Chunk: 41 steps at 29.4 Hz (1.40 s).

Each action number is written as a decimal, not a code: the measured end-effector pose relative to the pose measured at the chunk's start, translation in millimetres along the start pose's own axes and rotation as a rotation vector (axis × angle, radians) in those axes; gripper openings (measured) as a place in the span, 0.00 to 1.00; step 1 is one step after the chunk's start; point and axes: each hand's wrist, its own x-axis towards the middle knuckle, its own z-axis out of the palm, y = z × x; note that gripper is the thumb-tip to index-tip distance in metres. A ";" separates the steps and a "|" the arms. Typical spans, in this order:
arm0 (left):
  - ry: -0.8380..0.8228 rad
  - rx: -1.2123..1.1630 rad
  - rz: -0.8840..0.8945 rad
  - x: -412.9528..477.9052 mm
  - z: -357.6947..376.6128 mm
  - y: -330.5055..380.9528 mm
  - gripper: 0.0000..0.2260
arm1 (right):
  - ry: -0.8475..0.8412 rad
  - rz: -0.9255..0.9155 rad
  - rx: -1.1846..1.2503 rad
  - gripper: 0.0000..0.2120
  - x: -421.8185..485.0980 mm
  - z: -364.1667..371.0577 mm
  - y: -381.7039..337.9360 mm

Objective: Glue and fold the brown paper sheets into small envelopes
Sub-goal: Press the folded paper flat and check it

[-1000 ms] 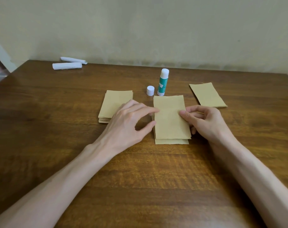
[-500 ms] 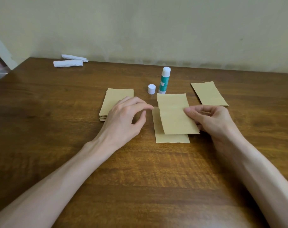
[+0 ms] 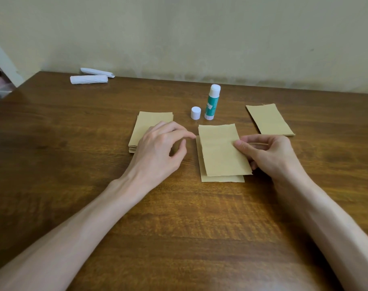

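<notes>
**At table centre: right hand pinches a brown sheet, left hand holds nothing**

At the middle of the wooden table, on my feed from the head camera, I see two brown sheets lying one over the other. The top sheet sits slightly askew. Its far edge reaches past the lower sheet, which shows as a strip along the left side and the near edge.

The right hand grasps the top sheet at its 3 o'clock edge, thumb on the upper face and fingers curled beneath. I cannot tell whether that edge is lifted clear of the lower sheet.

The left hand is at 9 o'clock from the sheets. Its fingers are loosely curled, its thumb is apart from them, and it holds nothing. The index fingertip comes close to the lower sheet's left edge, but I cannot tell if it touches. This hand partly covers a stack of brown sheets at about 10 o'clock.

At 12 o'clock an uncapped glue stick stands upright, with its white cap just beside it on the left. At 2 o'clock, apart from the hands, lies a flat pile of brown pieces. Far off at 11 o'clock, near the wall, two white paper rolls lie side by side.
</notes>
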 end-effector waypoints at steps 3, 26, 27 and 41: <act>-0.006 0.011 -0.004 -0.2 0.5 -0.5 0.11 | -0.003 -0.044 -0.047 0.12 1.3 1.8 4.0; -0.032 0.045 0.030 -0.5 1.2 -0.8 0.11 | -0.006 -0.133 -0.155 0.16 3.5 6.0 12.2; -0.034 0.046 0.031 -0.4 1.3 -1.2 0.11 | -0.007 -0.135 -0.153 0.16 3.3 6.1 12.2; -0.143 0.011 0.108 -2.8 8.1 1.1 0.14 | 0.002 -0.158 -0.169 0.15 4.3 7.5 13.8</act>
